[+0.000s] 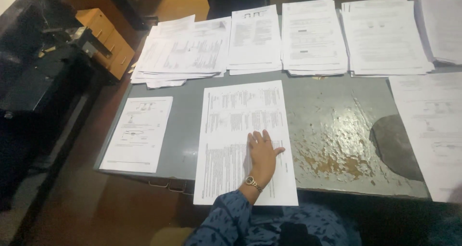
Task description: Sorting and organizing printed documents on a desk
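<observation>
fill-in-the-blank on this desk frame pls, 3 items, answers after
1. The left hand lies flat on a large printed ____ at the desk's near edge.
2. A ____ sits on that hand's wrist.
3. The grey desk top has ____ paint near the dark patch.
4. Along the far edge, stacks of paper lie in a ____.

Answers: sheet; watch; chipped; row

Worn grey metal desk (332, 125), brown floor (96, 212), wooden drawer cabinet (108, 41).
</observation>
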